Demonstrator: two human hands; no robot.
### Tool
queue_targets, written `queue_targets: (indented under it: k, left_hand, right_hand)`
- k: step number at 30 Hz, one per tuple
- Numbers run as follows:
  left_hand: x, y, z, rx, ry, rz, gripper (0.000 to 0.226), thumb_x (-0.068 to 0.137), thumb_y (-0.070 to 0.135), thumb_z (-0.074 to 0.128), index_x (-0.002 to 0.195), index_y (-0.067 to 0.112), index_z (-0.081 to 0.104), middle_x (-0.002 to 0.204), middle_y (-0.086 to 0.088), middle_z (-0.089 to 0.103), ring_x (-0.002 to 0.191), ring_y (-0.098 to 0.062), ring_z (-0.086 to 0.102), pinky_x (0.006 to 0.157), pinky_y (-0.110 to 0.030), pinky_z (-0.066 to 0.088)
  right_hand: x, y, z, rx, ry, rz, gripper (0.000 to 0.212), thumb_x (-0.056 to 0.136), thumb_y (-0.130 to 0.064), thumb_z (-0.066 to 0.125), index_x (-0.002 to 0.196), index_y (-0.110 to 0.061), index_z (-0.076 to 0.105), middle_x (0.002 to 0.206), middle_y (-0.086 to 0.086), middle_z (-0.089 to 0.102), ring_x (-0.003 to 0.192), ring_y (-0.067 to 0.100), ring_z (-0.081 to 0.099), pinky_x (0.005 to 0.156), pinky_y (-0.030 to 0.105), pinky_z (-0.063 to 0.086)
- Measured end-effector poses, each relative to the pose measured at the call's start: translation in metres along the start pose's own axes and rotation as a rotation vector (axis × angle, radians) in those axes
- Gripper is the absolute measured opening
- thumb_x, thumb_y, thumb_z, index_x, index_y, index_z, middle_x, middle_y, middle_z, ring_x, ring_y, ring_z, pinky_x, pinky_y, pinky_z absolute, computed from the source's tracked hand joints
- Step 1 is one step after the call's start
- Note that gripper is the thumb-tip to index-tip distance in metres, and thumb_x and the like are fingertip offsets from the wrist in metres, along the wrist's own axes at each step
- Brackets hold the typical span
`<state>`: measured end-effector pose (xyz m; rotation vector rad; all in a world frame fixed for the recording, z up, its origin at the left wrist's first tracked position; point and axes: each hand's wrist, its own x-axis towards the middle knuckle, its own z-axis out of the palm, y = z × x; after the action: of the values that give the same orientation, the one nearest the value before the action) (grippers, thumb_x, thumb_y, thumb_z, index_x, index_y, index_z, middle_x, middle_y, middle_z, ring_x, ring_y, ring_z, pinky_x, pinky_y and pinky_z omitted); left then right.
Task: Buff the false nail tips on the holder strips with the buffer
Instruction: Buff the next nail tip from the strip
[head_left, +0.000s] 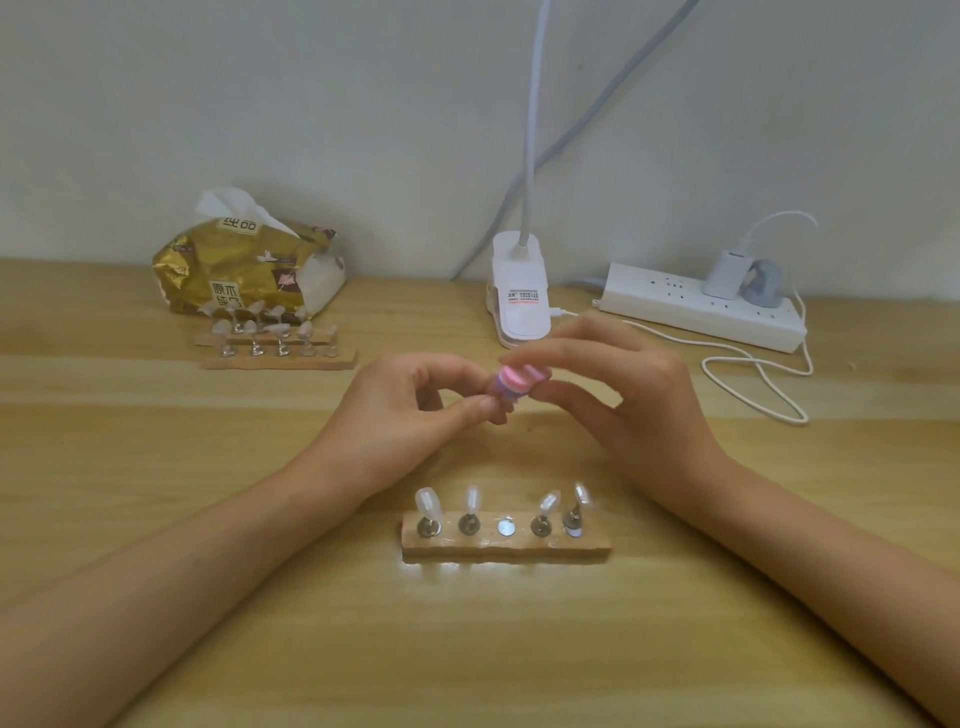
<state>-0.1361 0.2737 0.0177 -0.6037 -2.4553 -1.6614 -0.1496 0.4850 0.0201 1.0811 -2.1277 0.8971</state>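
Head view: beyond holder strip (506, 545), right hand (623, 395) grip pinched buffer (519, 380), left hand (410, 410) grip apparently pinched nail tip (500, 410); buffing underway, reseat likely next.

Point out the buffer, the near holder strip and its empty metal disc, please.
buffer (519, 381): head view, pink striped side.
near holder strip (504, 554): head view, bare wooden front.
empty metal disc (506, 528): head view, disc's centre.
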Motion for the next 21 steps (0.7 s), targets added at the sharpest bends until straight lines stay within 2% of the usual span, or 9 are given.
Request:
queue_targets:
  k: [2, 5, 8, 12, 13, 15, 18, 20, 21]
  left_hand:
    - [0.0007, -0.0009, 0.0007, 0.009, -0.005, 0.003, 0.010, 0.079, 0.037, 0.078, 0.081, 0.027, 0.078, 0.048, 0.016, 0.055, 0.042, -0.004, 0.031, 0.043, -0.012, 0.026]
    - [0.0004, -0.0030, 0.0014, 0.006, 0.017, 0.009, 0.033, 0.068, 0.058, 0.071, 0.079, 0.027, 0.078, 0.046, 0.015, 0.049, 0.044, -0.005, 0.028, 0.044, -0.014, 0.024]
    - [0.0001, -0.0022, 0.0003, 0.000, -0.003, -0.005, 0.015, 0.079, 0.045, 0.076, 0.079, 0.030, 0.078, 0.048, 0.015, 0.053, 0.043, -0.005, 0.030, 0.044, -0.012, 0.026]
    - [0.0003, -0.0030, 0.0001, -0.003, 0.022, -0.016, 0.029, 0.068, 0.057, 0.073, 0.080, 0.030, 0.077, 0.048, 0.005, 0.050, 0.045, -0.006, 0.028, 0.044, -0.017, 0.024]
    - [0.0003, -0.0024, 0.0003, -0.001, 0.019, -0.020, 0.026, 0.072, 0.054, 0.076, 0.078, 0.029, 0.077, 0.049, 0.000, 0.051, 0.045, -0.006, 0.028, 0.044, -0.018, 0.024]
    - [0.0000, -0.0019, -0.0001, -0.005, 0.011, -0.022, 0.019, 0.076, 0.048, 0.078, 0.077, 0.029, 0.077, 0.049, 0.004, 0.051, 0.044, -0.006, 0.029, 0.045, -0.017, 0.025]
    - [-0.0003, -0.0029, 0.0000, -0.001, 0.005, -0.027, 0.017, 0.074, 0.049, 0.080, 0.078, 0.033, 0.077, 0.060, 0.000, 0.065, 0.047, -0.007, 0.030, 0.046, -0.020, 0.027]
    - [-0.0002, -0.0026, -0.0005, -0.008, -0.010, -0.021, 0.004, 0.081, 0.034, 0.078, 0.078, 0.032, 0.077, 0.060, 0.008, 0.067, 0.044, -0.003, 0.031, 0.045, -0.015, 0.028]
    - [-0.0006, -0.0020, -0.0002, -0.015, -0.010, -0.013, 0.005, 0.083, 0.029, 0.077, 0.079, 0.031, 0.077, 0.058, 0.013, 0.066, 0.043, -0.003, 0.031, 0.044, -0.011, 0.028]
  right_hand:
    - [0.0001, -0.0028, 0.0012, 0.002, 0.005, -0.017, 0.019, 0.087, -0.002, 0.074, 0.105, -0.008, 0.077, 0.093, 0.009, 0.068, 0.087, 0.019, 0.066, 0.078, 0.034, 0.053]
    - [-0.0020, -0.0079, 0.0056, 0.021, -0.021, -0.085, 0.017, 0.088, -0.001, 0.073, 0.104, -0.007, 0.077, 0.095, 0.008, 0.068, 0.088, 0.016, 0.066, 0.080, 0.027, 0.053]
    - [-0.0011, -0.0043, 0.0007, 0.003, 0.027, 0.016, 0.017, 0.088, -0.003, 0.074, 0.103, -0.010, 0.077, 0.092, 0.007, 0.067, 0.087, 0.016, 0.065, 0.077, 0.034, 0.053]
    - [-0.0018, -0.0059, 0.0042, 0.009, -0.017, -0.075, 0.014, 0.091, -0.009, 0.071, 0.103, -0.010, 0.078, 0.094, 0.005, 0.067, 0.087, 0.014, 0.066, 0.078, 0.027, 0.053]
    - [-0.0013, -0.0057, 0.0042, -0.004, -0.014, -0.051, 0.014, 0.091, -0.008, 0.071, 0.104, -0.010, 0.078, 0.094, 0.005, 0.067, 0.086, 0.015, 0.066, 0.076, 0.030, 0.054]
    - [-0.0011, -0.0047, 0.0034, -0.016, -0.007, -0.027, 0.015, 0.091, -0.007, 0.072, 0.104, -0.011, 0.077, 0.093, 0.005, 0.067, 0.086, 0.016, 0.066, 0.075, 0.034, 0.053]
    - [-0.0029, -0.0047, 0.0035, -0.001, -0.033, -0.091, 0.013, 0.091, -0.007, 0.071, 0.102, -0.010, 0.078, 0.095, 0.003, 0.068, 0.088, 0.014, 0.066, 0.079, 0.027, 0.053]
    - [-0.0015, -0.0019, 0.0015, -0.003, -0.018, -0.017, 0.015, 0.089, -0.005, 0.073, 0.103, -0.011, 0.077, 0.094, 0.004, 0.067, 0.087, 0.016, 0.066, 0.077, 0.033, 0.053]
    - [-0.0011, -0.0013, 0.0010, -0.012, -0.007, 0.009, 0.016, 0.089, -0.005, 0.074, 0.103, -0.011, 0.077, 0.092, 0.005, 0.067, 0.086, 0.018, 0.066, 0.075, 0.036, 0.053]
